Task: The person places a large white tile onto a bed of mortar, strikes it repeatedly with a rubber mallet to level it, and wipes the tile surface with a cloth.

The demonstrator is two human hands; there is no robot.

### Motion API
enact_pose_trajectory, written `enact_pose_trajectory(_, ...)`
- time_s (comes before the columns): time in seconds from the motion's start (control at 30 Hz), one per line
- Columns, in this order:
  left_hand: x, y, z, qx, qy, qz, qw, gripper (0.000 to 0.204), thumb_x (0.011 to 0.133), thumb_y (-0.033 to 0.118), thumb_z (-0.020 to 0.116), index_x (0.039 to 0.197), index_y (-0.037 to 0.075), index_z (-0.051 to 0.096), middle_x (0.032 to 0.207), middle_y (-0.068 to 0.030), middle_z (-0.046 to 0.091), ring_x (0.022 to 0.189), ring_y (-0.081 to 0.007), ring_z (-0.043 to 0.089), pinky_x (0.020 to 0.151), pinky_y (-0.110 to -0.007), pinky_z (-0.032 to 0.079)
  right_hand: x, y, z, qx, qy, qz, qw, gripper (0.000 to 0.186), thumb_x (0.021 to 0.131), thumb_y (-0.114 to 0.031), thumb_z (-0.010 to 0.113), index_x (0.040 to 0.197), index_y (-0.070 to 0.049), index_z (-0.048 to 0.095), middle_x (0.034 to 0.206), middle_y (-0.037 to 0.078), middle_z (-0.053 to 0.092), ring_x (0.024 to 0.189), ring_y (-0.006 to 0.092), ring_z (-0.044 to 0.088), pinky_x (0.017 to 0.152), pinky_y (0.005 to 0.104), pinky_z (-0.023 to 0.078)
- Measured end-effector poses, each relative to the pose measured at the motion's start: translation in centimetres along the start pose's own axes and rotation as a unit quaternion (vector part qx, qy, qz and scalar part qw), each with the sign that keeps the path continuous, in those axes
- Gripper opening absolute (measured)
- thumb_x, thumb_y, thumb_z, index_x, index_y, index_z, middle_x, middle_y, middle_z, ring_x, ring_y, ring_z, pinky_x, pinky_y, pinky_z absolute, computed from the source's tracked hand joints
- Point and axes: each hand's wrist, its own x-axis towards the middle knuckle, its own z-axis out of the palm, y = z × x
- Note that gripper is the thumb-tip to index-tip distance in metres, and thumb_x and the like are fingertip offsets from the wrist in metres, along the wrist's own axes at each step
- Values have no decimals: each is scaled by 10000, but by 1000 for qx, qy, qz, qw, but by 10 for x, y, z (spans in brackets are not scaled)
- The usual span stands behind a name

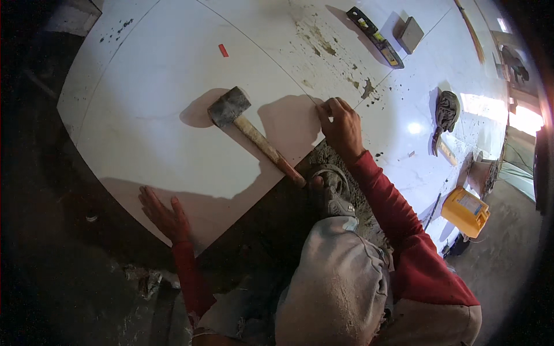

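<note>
Left fingers (151, 202) lie apart at 8 o'clock; right fingers (336, 105), closure unclear, at 2; tile (167, 138) apparently laid, mortar (361, 199) left uncovered.

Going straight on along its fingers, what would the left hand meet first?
The way looks free: ahead of the left hand I see only flat white tiling, though depth is hard to judge.

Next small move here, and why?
Probably feel along the tile seam with the right hand: it sits right at that line, the left hand is spread near the tile's edge, and the mallet lies unheld.
</note>
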Motion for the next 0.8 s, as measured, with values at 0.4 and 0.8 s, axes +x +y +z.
enact_pose_trajectory(0.4, 2, -2, 1, 13, 6, -1, 1000, 747, 1002, 533, 375, 1556, 63, 202, 1610, -177, 210, 1496, -367, 170, 1195, -550, 116, 10, 2, 1, -24, -30, -48, 998, 155, 901, -138, 597, 886, 2, 532, 826, 195, 608, 771, 416, 612, 651, 493, 496)
enact_pose_trajectory(0.8, -5, -12, 6, 2, 42, 17, 999, 727, 994, 478, 449, 1559, 83, 218, 1607, -149, 245, 1488, -359, 203, 1196, -535, 140, 18, 6, 2, -52, -49, -93, 993, 196, 916, -172, 617, 854, -3, 541, 772, 192, 613, 730, 412, 617, 648, 492, 485)
